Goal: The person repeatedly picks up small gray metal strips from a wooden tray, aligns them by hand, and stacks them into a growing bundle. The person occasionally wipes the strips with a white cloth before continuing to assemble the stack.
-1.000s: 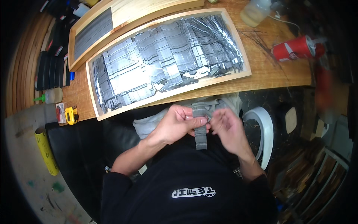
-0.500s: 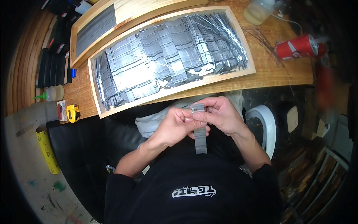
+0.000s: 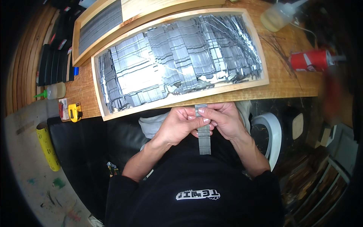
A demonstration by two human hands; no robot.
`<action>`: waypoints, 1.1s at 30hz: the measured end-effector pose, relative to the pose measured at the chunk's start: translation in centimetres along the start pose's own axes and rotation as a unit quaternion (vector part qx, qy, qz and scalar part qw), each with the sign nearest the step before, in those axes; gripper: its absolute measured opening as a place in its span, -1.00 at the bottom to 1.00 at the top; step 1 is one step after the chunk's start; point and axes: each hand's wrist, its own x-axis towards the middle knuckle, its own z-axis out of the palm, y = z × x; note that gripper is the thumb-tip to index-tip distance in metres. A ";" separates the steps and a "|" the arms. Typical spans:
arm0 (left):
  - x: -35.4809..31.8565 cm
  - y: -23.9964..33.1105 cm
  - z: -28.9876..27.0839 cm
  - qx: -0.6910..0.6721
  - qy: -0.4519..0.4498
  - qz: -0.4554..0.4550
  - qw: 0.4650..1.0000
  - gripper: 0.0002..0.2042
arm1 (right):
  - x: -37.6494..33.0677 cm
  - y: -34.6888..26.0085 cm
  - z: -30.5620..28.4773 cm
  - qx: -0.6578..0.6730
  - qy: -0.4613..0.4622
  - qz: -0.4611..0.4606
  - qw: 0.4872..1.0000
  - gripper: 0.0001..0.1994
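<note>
Both hands pinch a narrow grey strip (image 3: 204,145) made of thin, flat pieces laid side by side. It hangs down in front of my dark shirt. My left hand (image 3: 177,126) presses its thumb on the strip's middle. Higher up, near the top end, my right hand (image 3: 224,120) grips with thumb and fingers. Just beyond the hands, a shallow wooden tray (image 3: 181,95) rests on the table, filled with rows of similar thin grey slivers (image 3: 172,53). Loose, longer slivers lie criss-cross at its right end. My fingertips behind the strip are partly hidden.
Behind the tray sits another wooden frame (image 3: 76,47) with a grey panel. A yellow tape measure (image 3: 75,112) lies at the table's left corner, near a green-tipped bottle (image 3: 56,91). At right are a red can (image 3: 310,61) and a bottle of yellowish liquid (image 3: 273,19). A yellow roll (image 3: 48,147) stands left.
My right thumb and fingers have shifted slightly on the strip's upper part, and the left thumb lies a little lower. The view has moved a little, so the tray appears shifted right.
</note>
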 end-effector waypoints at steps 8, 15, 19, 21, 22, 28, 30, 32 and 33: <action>-1.5 1.1 0.6 0.032 0.004 0.020 0.999 -0.83 | -1.0 -1.1 0.8 -0.009 -0.044 -0.001 0.999 -0.88; -4.3 2.5 1.6 0.002 -0.011 -0.009 1.000 -0.84 | -2.6 -1.5 2.0 -0.047 -0.051 0.005 0.998 -0.84; -5.8 2.2 1.7 0.102 0.022 0.110 0.988 -0.87 | -4.0 -6.0 5.1 -0.358 -0.067 -0.140 0.921 -0.76; -6.6 4.1 2.1 0.234 0.041 0.196 0.951 -0.89 | -4.3 -7.4 6.4 -0.389 -0.062 -0.230 0.890 -0.76; -7.1 5.5 2.8 0.238 0.054 0.236 0.941 -0.89 | -4.0 -8.1 6.9 -0.408 -0.069 -0.285 0.864 -0.79; -6.5 12.6 0.3 0.295 0.112 0.395 0.862 -0.20 | -0.3 -15.9 13.4 -0.494 -0.101 -0.440 0.743 -0.84; -6.3 16.0 -0.3 0.190 0.131 0.415 0.880 -0.13 | 3.0 -18.1 15.6 -0.504 -0.103 -0.459 0.724 -0.83; -5.3 19.0 -2.6 0.227 0.190 0.409 0.863 -0.06 | 8.0 -22.3 17.1 -0.548 -0.148 -0.428 0.703 -0.81; -4.6 20.1 -4.0 0.238 0.219 0.406 0.855 -0.11 | 11.0 -23.6 17.6 -0.519 -0.151 -0.425 0.726 -0.79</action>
